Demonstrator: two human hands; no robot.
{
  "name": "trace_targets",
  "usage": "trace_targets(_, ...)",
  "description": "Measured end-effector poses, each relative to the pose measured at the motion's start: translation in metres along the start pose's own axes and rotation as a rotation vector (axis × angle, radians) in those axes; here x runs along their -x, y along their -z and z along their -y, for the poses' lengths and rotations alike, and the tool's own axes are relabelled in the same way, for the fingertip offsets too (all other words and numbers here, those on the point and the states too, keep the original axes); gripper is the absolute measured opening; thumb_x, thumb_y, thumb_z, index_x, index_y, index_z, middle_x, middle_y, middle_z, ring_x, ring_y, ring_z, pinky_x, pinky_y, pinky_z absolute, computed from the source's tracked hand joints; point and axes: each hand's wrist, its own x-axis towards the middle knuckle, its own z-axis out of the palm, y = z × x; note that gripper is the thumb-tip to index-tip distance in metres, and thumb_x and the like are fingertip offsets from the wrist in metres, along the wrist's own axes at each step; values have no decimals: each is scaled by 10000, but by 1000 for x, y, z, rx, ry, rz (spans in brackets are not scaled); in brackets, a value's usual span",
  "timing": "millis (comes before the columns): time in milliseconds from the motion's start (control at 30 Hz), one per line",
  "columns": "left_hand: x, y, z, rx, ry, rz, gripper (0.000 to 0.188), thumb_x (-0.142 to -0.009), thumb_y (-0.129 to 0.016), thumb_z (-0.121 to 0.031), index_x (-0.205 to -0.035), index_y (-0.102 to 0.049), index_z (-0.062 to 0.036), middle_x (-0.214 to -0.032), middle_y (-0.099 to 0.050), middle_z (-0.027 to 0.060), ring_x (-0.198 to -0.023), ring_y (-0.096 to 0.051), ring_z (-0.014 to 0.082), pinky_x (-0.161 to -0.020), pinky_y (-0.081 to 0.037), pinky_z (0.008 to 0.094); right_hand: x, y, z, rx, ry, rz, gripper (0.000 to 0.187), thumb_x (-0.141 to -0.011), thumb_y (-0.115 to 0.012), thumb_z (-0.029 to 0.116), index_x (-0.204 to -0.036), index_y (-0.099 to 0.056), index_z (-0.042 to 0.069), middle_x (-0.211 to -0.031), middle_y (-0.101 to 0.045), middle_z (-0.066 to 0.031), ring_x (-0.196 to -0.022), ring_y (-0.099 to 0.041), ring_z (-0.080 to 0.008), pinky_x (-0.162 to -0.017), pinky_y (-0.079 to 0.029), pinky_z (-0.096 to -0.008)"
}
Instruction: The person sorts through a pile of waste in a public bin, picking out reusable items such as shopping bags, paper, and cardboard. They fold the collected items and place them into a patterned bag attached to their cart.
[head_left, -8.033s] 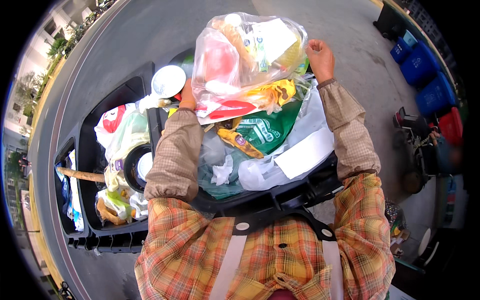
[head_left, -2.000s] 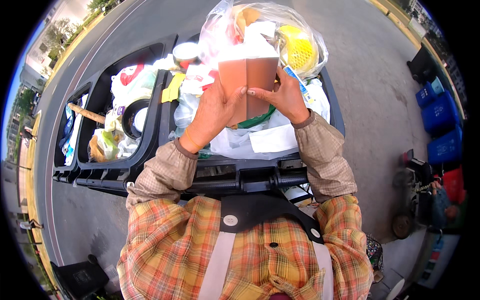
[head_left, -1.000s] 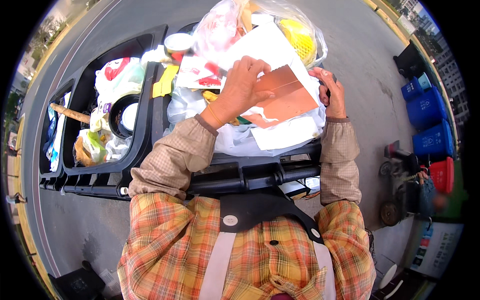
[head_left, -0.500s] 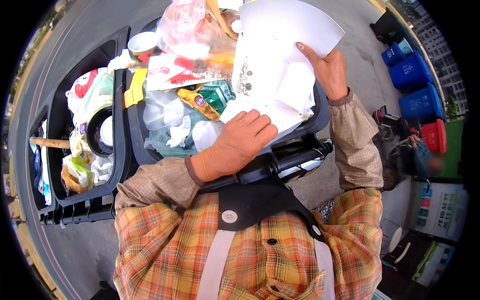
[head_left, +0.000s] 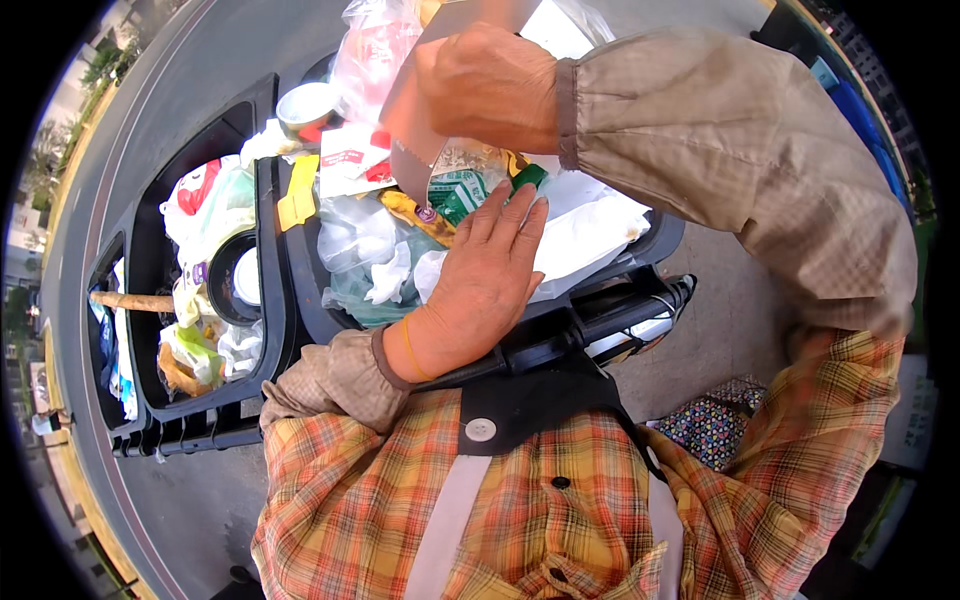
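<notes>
Brown card (head_left: 408,140) in air above nearer bin (head_left: 272,240), slightly blurred. Right hand (head_left: 490,88) clenched on card's edge, fingers curled, fingertips hidden. Left hand (head_left: 485,265) below, back up, 4 fingers outstretched and slightly parted, thumb mostly hidden; cannot tell whether touching waste underneath. Just beside left hand: 1 blackened banana peel (head_left: 415,213), green wrapper (head_left: 460,196); white paper (head_left: 590,225) to right. Yellow card (head_left: 298,193) on bin's left rim, near white tub (head_left: 307,104). Farther left: 2nd bin, wooden stick (head_left: 135,301) across its divider.
</notes>
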Motion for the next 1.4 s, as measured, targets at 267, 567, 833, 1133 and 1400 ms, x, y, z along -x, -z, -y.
trace_targets(267, 25, 54, 12, 663, 117, 529, 312, -821, -627, -182, -1033, -573, 41, -926, -613, 104, -852, -598, 205, -695, -485, 307, 36, -22, 0, 42, 80, 87, 152, -675, -614, 126, -820, -621, 81, -801, -535, -67, -688, -560, -146, -509, -431, -265)
trace_targets(567, -22, 30, 109, 733, 407, -348, 383, -854, -600, -308, -1048, -567, 20, -910, -619, 91, -826, -579, 127, -706, -465, 237, 103, -10, 99, -323, -145, -204, 118, -655, -551, 134, -724, -531, 41, -825, -474, -93, -607, -500, -138, -482, -393, -233)
trace_targets(833, -109, 4, 83, 822, 507, 68, 572, -790, -624, -416, -1111, -532, 49, -961, -582, 66, -868, -529, 114, -752, -431, 233, 84, 6, 136, -774, -269, -40, 134, -675, -613, 116, -759, -563, 24, -821, -469, -82, -603, -539, -172, -489, -429, -306)
trace_targets(1133, -75, -37, 62, 1078, 352, -157, 302, -845, -556, -145, -1111, -557, -2, -924, -600, 23, -799, -525, 50, -727, -426, 200, 164, -43, 64, -1589, -1302, -374, 140, -818, -539, 78, -931, -538, -4, -872, -555, -58, -729, -541, -145, -665, -444, -281)
trace_targets(1400, -78, -58, 45, 1058, 345, -349, 174, -849, -544, -84, -989, -525, 16, -873, -552, 28, -760, -483, 59, -691, -408, 207, 153, -39, 82, -1658, -1258, -293, 181, -942, -393, 164, -1041, -491, 48, -635, -499, 7, -543, -439, -73, -504, -362, -234)
